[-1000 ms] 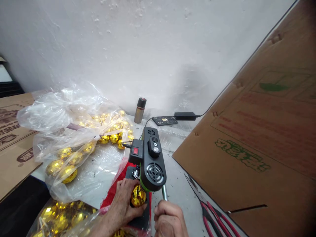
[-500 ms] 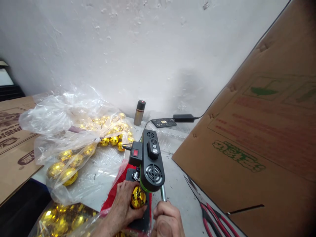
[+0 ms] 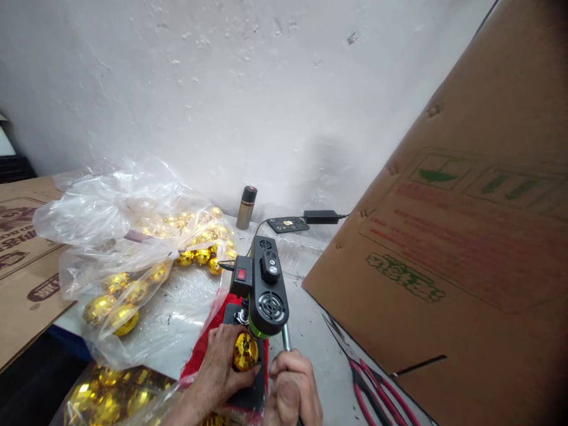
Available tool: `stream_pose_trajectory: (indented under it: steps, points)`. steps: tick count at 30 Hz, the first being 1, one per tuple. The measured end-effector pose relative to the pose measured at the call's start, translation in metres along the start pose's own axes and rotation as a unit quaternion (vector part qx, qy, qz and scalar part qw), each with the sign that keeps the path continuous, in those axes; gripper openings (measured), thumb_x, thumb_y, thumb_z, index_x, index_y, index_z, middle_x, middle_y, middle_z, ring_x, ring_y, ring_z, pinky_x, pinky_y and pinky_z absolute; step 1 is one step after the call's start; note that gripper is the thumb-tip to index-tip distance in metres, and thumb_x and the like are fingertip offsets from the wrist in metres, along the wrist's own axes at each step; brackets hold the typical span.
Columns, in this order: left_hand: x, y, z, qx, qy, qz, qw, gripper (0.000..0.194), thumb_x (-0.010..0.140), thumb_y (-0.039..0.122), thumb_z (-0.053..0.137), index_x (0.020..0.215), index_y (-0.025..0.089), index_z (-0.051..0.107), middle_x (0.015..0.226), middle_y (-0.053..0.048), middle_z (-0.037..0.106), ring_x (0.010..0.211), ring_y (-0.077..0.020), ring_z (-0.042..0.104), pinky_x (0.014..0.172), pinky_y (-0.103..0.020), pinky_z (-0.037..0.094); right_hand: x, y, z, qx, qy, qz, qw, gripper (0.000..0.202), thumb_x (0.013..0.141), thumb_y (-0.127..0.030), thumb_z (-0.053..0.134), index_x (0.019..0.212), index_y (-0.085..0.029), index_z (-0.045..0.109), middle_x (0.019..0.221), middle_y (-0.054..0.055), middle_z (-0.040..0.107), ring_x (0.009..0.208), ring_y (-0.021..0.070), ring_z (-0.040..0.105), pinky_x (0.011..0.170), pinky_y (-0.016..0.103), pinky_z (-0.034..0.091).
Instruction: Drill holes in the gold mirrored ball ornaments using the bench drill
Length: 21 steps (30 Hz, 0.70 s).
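Ball (image 3: pixel 245 354) at near end of machine (image 3: pixel 265 291), pinched in left hand (image 3: pixel 220 360); right hand (image 3: pixel 293 384), front-right of machine, closed round lever (image 3: pixel 286 338).

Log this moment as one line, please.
left grip: on gold ball | right grip: around metal handle | black machine: beside ball | scissors: beside cardboard

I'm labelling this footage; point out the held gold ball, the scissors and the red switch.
Held gold ball (image 3: pixel 245 354), head view: its faceted middle.
Scissors (image 3: pixel 354 359), head view: where blades meet handles.
Red switch (image 3: pixel 241 274), head view: middle of its face.
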<state>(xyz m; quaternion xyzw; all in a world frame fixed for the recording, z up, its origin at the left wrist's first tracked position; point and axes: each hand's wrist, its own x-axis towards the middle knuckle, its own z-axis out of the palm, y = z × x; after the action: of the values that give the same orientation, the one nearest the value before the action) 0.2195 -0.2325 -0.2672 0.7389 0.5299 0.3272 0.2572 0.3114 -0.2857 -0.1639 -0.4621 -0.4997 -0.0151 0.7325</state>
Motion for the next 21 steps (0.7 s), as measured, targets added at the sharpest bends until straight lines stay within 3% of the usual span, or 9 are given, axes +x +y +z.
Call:
stream_pose_trajectory:
  steps: [3, 6, 12, 16, 21]
  points:
    - [0.001, -0.001, 0.000, 0.005, 0.008, 0.010, 1.000, 0.039, 0.072, 0.034, 0.079, 0.107, 0.020, 0.068, 0.099, -0.009, 0.072, 0.096, -0.0335, 0.067, 0.092, -0.048, 0.051, 0.003, 0.008, 0.000, 0.011, 0.002, -0.059, 0.998, 0.039, 0.111, -0.022, 0.043, 0.073, -0.022, 0.049, 0.074, -0.005, 0.051, 0.065, 0.0098, 0.048, 0.075, 0.025, 0.046]
    - [0.002, -0.001, -0.002, 0.006, 0.006, 0.010, 1.000, 0.038, 0.075, 0.034, 0.079, 0.109, 0.020, 0.069, 0.100, -0.009, 0.072, 0.099, -0.0337, 0.067, 0.093, -0.049, 0.050, -0.001, 0.022, -0.004, 0.020, -0.033, -0.088, 0.995, 0.035, 0.110, -0.020, 0.040, 0.077, -0.022, 0.050, 0.074, -0.004, 0.052, 0.065, 0.0103, 0.050, 0.065, 0.024, 0.045]
    - [0.005, -0.005, -0.005, -0.001, 0.010, 0.036, 0.999, 0.044, 0.076, 0.039, 0.078, 0.114, 0.020, 0.070, 0.107, -0.011, 0.076, 0.104, -0.0353, 0.069, 0.096, -0.050, 0.052, -0.016, 0.043, -0.011, 0.004, -0.064, -0.122, 0.990, 0.032, 0.107, -0.019, 0.039, 0.077, -0.023, 0.050, 0.074, -0.003, 0.055, 0.065, 0.0129, 0.055, 0.065, 0.027, 0.049]
    - [0.008, -0.004, -0.008, -0.009, 0.002, 0.027, 1.000, 0.047, 0.075, 0.040, 0.078, 0.116, 0.019, 0.071, 0.110, -0.013, 0.077, 0.108, -0.0379, 0.070, 0.097, -0.054, 0.052, 0.000, 0.021, -0.012, -0.009, -0.086, -0.101, 0.991, 0.032, 0.106, -0.012, 0.037, 0.078, -0.023, 0.050, 0.077, -0.002, 0.057, 0.067, 0.0124, 0.059, 0.064, 0.024, 0.050]
    - [-0.007, 0.002, -0.019, -0.030, 0.034, 0.017, 0.999, 0.056, 0.074, 0.037, 0.082, 0.125, 0.017, 0.070, 0.115, -0.015, 0.077, 0.111, -0.0393, 0.072, 0.100, -0.057, 0.056, 0.049, -0.022, -0.015, -0.006, -0.129, -0.057, 0.990, 0.030, 0.106, -0.014, 0.046, 0.078, -0.023, 0.050, 0.069, -0.006, 0.050, 0.060, 0.0090, 0.052, 0.055, 0.020, 0.042]
